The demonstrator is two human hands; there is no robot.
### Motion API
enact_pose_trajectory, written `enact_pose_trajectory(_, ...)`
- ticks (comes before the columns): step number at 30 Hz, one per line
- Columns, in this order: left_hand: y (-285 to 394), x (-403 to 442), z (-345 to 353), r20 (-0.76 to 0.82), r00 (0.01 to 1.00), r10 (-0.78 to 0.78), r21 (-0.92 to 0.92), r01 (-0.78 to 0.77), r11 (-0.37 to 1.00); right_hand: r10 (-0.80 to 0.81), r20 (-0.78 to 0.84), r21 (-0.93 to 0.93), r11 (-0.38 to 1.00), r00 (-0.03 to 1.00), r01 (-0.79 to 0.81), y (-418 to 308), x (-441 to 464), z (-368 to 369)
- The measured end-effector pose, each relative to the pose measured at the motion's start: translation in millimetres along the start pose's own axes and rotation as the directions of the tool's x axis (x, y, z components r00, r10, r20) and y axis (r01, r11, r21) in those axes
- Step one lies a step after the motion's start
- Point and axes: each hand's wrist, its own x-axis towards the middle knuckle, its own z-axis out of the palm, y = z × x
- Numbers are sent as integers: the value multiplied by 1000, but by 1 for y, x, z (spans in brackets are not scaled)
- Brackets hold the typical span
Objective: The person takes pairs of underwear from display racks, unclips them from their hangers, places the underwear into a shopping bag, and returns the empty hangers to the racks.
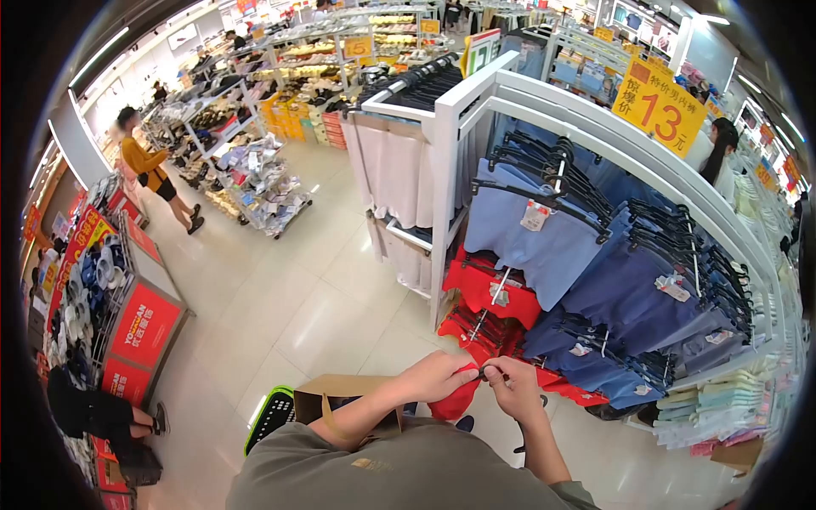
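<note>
In front of my chest, my left hand [436,377] is closed on a pair of red underpants [454,403], which hangs down below the fingers. My right hand [515,389] pinches a black clip hanger [484,372] at the edge of the red cloth, touching it. Part of the hanger is hidden by that hand. Just beyond both hands, red underpants [493,289] hang on the lower rails of a white rack [441,187]. Blue underpants [518,229] on black hangers fill the rails above and to the right.
An opened cardboard box [340,388] and a green-edged perforated item [270,418] are by my left side. A red-panelled bin [140,327] stands left, with a person in black beside it. Another person in yellow [144,161] stands farther off. Tiled floor [314,314] lies between.
</note>
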Motion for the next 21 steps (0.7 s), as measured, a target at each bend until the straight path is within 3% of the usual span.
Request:
enact_pose_trajectory(4,1,7,-2,80,997,14,-34,-11,999,-28,-26,-30,999,999,27,0,-3,-4)
enact_pose_trajectory(13,9,13,22,-71,996,55,-64,-60,996,-41,-112,-97,995,993,30,-7,-12,-14)
enact_pose_trajectory(21,11,12,19,-77,997,14,-36,-17,999,-69,-125,-164,985,990,48,-8,-6,-13)
